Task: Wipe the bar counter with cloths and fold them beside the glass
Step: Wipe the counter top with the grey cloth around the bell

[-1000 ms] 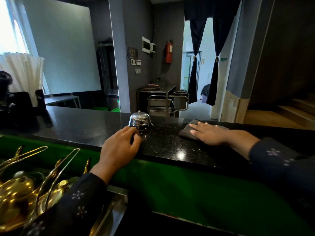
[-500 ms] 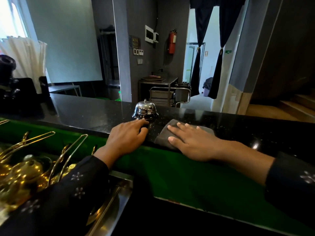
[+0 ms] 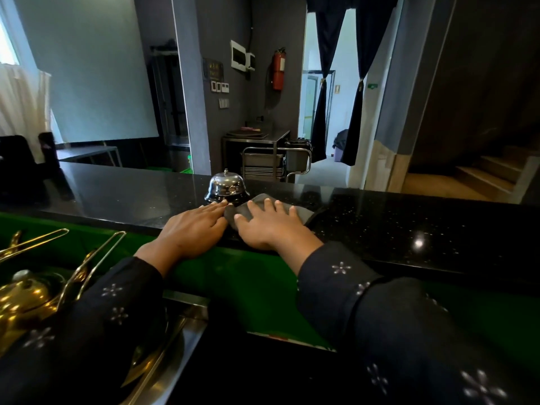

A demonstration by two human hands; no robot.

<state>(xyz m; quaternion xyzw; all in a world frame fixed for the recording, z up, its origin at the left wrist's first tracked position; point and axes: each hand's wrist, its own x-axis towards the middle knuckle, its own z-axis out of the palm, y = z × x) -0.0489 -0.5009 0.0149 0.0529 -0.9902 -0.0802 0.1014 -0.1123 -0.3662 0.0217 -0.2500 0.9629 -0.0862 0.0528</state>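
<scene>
A grey cloth (image 3: 242, 210) lies flat on the black speckled bar counter (image 3: 409, 223), right beside a chrome call bell (image 3: 227, 188). My right hand (image 3: 268, 226) presses palm-down on the cloth with its fingers spread, covering most of it. My left hand (image 3: 194, 228) rests flat on the counter's near edge, its fingertips touching the bell's black base and the cloth's left corner. No glass is in view.
Dark machines (image 3: 26, 165) stand on the counter's far left. Below the counter on my side are a green panel (image 3: 248, 276) and a steel tray holding brass pots and handles (image 3: 35, 293). Behind the bar stand a metal cart (image 3: 274, 162) and stairs (image 3: 485, 176).
My right hand has slid the cloth leftward along the counter, from well right of the bell to right beside it. My left hand has stayed by the bell and flattened.
</scene>
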